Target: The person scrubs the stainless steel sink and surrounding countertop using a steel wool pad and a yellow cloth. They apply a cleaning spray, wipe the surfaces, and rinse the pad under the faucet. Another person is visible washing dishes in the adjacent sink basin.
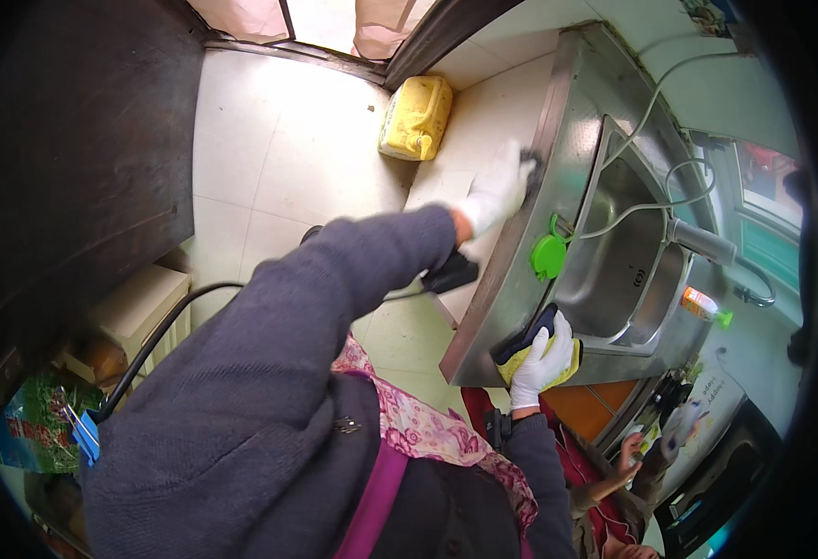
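My left hand (496, 185), in a white glove and blurred, reaches out to the front edge of the stainless steel counter (500, 307). Its fingers are closed on a dark scouring pad (532, 168), which touches that edge. Nearer to my body, my right hand (545, 360), also in a white glove, presses a yellow and dark blue cloth (571, 365) onto the counter beside the sink. A bright green round plastic item (548, 257) lies on the counter between my two hands. The steel sink (597, 258) is set into the counter behind it.
A hose (636, 207) runs over the sink; a faucet (755, 286) and a bottle with a green cap (704, 305) stand behind. A yellow jerrycan (417, 119) sits on the floor. Another person's hands (632, 451) are at the lower right, beside a stove area. A dark door is left.
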The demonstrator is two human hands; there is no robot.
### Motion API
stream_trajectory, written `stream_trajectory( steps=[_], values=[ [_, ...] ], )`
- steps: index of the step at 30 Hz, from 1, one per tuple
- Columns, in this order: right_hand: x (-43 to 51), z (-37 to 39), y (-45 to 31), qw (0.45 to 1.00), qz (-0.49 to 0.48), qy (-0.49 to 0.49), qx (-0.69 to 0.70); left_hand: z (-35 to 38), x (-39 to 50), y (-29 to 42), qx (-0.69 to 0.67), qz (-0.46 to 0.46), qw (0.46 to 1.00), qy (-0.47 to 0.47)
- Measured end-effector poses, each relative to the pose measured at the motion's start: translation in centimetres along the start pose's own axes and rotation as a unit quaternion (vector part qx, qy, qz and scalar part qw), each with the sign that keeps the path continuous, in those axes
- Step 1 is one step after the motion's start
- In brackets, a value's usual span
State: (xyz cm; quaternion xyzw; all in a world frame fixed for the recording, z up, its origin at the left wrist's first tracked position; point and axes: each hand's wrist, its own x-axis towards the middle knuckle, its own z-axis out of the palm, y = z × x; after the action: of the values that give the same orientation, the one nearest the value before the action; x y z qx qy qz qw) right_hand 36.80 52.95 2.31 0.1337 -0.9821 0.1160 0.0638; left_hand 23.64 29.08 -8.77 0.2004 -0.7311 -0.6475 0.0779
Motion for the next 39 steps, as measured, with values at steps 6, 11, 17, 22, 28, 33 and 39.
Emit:
stream_trajectory(
  steps=[6,11,17,22,28,33,39],
  values=[
    [0.3,-0.1,-0.1,1.000,0.003,-0.007,-0.001,0.2,-4.6,-2.4,-0.045,-0.011,0.998,-0.051],
    [0.5,-0.1,-0.4,1.000,0.009,-0.008,0.008,-1.2,-5.7,-0.5,0.002,0.034,0.999,-0.022],
    [0.6,0.1,-0.3,1.000,0.018,-0.007,0.003,-0.4,10.2,2.1,-0.031,-0.038,0.999,0.002],
    [0.7,-0.1,-0.3,1.000,0.010,-0.008,-0.002,-2.8,-3.3,0.0,0.096,0.029,0.993,-0.064],
    [0.8,0.1,-0.2,1.000,0.002,0.001,0.001,-1.8,7.9,3.5,-0.011,-0.081,0.996,-0.041],
    [0.6,0.0,0.2,1.000,-0.002,-0.002,-0.006,-0.6,13.8,3.1,0.023,-0.044,0.999,-0.020],
    [1.0,-0.2,0.0,1.000,-0.018,-0.010,0.009,-2.1,-4.4,-1.2,0.020,0.050,0.999,-0.004]
  ],
)
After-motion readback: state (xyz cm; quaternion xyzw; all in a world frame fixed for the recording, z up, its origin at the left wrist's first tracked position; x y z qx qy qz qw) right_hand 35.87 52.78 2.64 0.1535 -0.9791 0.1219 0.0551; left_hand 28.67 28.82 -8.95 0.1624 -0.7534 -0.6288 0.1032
